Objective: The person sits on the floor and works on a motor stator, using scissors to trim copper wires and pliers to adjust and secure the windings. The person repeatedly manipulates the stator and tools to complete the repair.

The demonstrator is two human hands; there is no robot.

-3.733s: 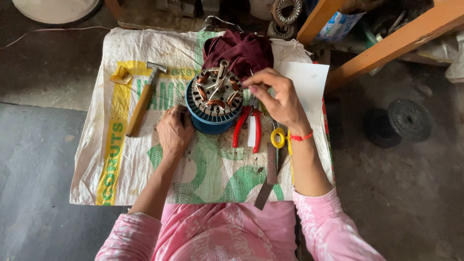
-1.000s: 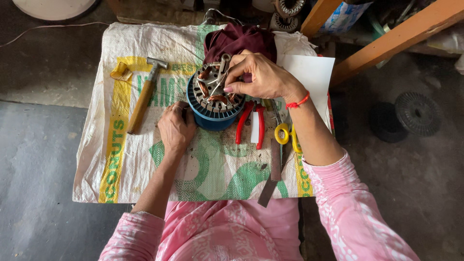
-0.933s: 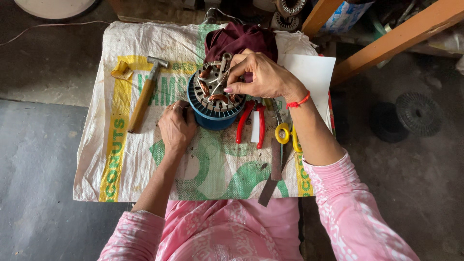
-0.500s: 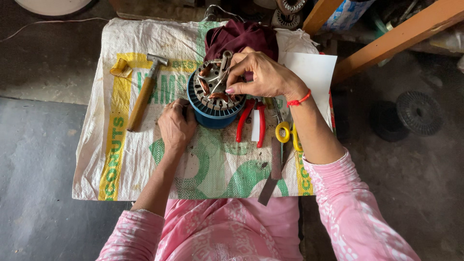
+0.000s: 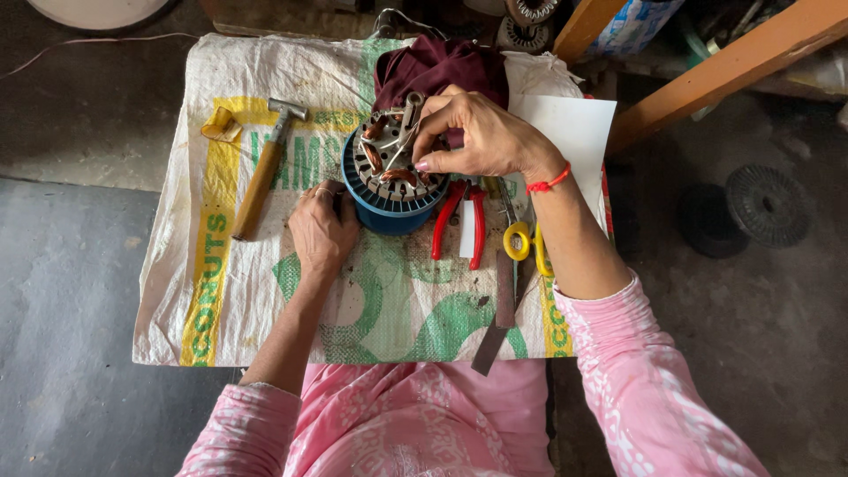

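A round blue motor part [image 5: 389, 199] with copper wire coils sits in the middle of a small counter [image 5: 168, 291] covered by a white sack with green and yellow print. The left hand [image 5: 320, 231] rests against the left side of the motor part, with its fingers curled around the blue wall to hold it. The right hand [image 5: 473, 137] is over the top right of the motor part. Its fingertips are pinched together on something thin at the coils, but it is too small to tell what.

A hammer [image 5: 265, 163] with a wooden handle lies to the left. Red pliers [image 5: 459, 221] lie just right of the motor part, and yellow scissors [image 5: 521, 234] lie beside them. A dark red cloth [image 5: 442, 66] sits behind the motor part, and a white sheet of paper [image 5: 574, 132] lies under the right wrist.
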